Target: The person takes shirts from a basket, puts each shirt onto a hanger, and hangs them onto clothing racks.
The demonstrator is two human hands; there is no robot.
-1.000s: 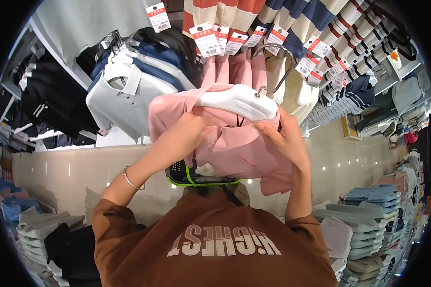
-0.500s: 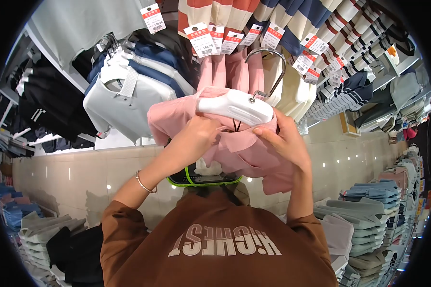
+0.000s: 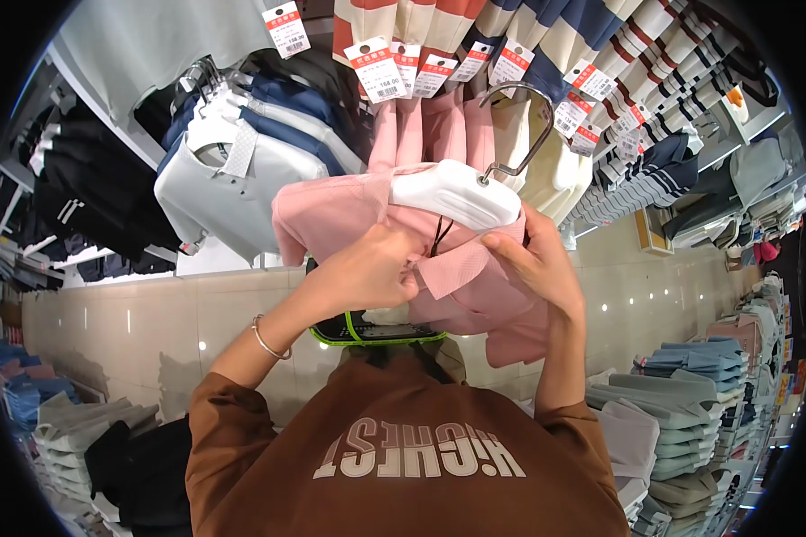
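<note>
A pink collared shirt (image 3: 331, 215) on a white hanger (image 3: 457, 192) is held up in front of me. The hanger's metal hook (image 3: 544, 134) points up and to the right. My left hand (image 3: 381, 268) is closed, fingers curled, on the shirt's front just below the neck opening. My right hand (image 3: 537, 259) grips the collar near the hanger's right end, thumb on top and fingers behind the cloth. Between the hands, a dark thin cord (image 3: 441, 234) shows at the neck, and one collar flap (image 3: 457, 268) hangs down.
Hanging grey shirts (image 3: 233, 188) stand to the left. Ahead hang more pink shirts (image 3: 443, 125) and striped tops with price tags (image 3: 376, 70). Below the shirt sits a dark basket with a green rim (image 3: 367, 340). Folded clothes (image 3: 690, 394) are stacked at lower right.
The hanger and its hook have shifted slightly right. My left hand has moved a little right and down along the shirt front, and the collar flap is turned further out.
</note>
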